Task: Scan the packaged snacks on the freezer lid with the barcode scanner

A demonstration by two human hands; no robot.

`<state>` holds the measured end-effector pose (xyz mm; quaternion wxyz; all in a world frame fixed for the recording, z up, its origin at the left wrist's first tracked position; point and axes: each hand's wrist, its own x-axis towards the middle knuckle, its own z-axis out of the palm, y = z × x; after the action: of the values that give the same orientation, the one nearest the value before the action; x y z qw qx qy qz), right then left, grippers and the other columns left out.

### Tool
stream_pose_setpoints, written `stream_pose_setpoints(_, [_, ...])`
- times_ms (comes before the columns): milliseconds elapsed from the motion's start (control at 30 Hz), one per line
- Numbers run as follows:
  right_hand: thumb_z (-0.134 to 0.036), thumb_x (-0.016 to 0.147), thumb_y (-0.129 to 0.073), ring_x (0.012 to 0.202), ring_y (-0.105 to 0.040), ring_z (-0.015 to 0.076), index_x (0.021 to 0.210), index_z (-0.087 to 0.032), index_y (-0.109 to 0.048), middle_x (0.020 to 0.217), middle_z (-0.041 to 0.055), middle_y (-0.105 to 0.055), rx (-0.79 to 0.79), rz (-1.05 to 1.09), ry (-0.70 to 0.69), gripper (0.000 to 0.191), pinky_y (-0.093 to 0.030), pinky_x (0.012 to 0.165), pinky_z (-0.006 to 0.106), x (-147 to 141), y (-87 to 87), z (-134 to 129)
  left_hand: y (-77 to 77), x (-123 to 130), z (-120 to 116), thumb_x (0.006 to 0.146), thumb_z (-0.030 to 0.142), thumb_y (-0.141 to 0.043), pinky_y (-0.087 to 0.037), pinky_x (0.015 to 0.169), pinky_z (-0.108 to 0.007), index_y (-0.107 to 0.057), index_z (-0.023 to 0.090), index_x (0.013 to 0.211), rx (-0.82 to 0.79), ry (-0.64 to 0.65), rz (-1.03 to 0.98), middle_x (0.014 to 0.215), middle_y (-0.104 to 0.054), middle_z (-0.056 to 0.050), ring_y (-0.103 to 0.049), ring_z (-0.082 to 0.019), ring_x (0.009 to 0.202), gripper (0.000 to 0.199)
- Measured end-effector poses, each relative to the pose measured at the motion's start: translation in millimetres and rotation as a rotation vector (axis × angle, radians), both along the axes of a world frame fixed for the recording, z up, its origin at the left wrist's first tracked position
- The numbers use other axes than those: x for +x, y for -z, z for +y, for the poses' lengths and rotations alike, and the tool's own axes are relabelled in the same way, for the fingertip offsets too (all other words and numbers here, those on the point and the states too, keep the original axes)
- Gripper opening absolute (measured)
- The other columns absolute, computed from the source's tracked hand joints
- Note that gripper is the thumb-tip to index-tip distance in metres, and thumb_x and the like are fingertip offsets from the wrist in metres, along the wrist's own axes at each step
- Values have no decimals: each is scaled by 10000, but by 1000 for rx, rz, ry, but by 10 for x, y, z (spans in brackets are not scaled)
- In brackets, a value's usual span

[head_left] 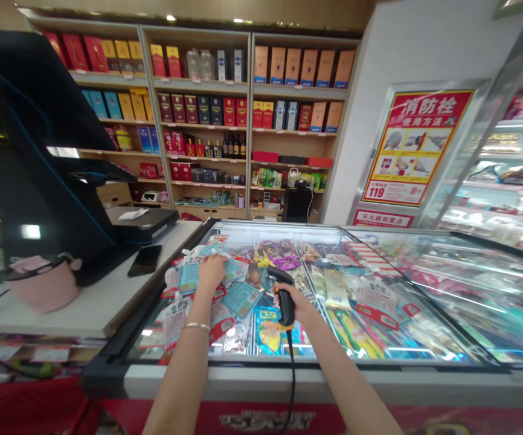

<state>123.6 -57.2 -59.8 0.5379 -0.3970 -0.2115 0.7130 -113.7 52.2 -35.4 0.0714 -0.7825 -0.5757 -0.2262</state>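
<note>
My left hand (pixel 212 269) reaches over the freezer's glass top, its fingers bent down onto a snack packet (pixel 190 278) with a light-blue label. It appears to grip this packet; the fingertips are partly hidden. Around it is a loose pile of similar white and red packets. Another light-blue label (pixel 240 299) with a barcode lies between my hands. My right hand (pixel 301 307) is wrapped round the handle of a black and yellow barcode scanner (pixel 285 308). Its head tilts left towards the packets, and its cable hangs down over the freezer's front edge.
Under the glass of the chest freezer (pixel 243 376) lie many colourful packs. On the left counter (pixel 102 314) are a pink pot (pixel 41 290), a dark phone (pixel 145 261) and a black checkout machine (pixel 57 157). Shelves (pixel 203 84) of boxes and bottles stand behind.
</note>
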Motion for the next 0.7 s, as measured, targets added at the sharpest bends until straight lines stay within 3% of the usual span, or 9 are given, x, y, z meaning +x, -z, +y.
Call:
stream_pose_setpoints(167, [-160,712,-664,473,-529,67,664,-151,-575,612,10,-607,25,-1,6,101,-460,461,151,15,53,-8,52,32,2,801,220,-448,-229,1076,-454,-694,234,983,18,32,-6,1131,-664,-88,-520,-252,1161,307])
stream_pose_setpoints(433, [-163,709,-653,438,-511,68,640,-129,-579,565,18,-586,26,-16,30,106,-443,442,160,14,-2,-65,23,107,-51,817,222,-435,-210,1084,-498,-690,196,982,63,29,5,1119,-663,-112,-507,-282,1181,305])
stream_pose_setpoints(567, [-158,720,-641,455,-513,61,654,-125,-585,579,15,-588,68,0,112,92,-431,429,142,308,-128,-242,-157,307,-124,825,218,-427,-231,1082,-484,-687,168,980,112,60,29,1131,-653,-125,-518,-288,1158,307])
stream_pose_setpoints(700, [-154,733,-633,441,-497,61,678,-145,-584,567,-3,-578,111,4,222,74,-429,409,140,876,-317,-558,-388,829,-319,831,220,-422,-308,1044,-436,-689,181,963,115,159,52,1055,-674,-110,-560,-265,1076,301])
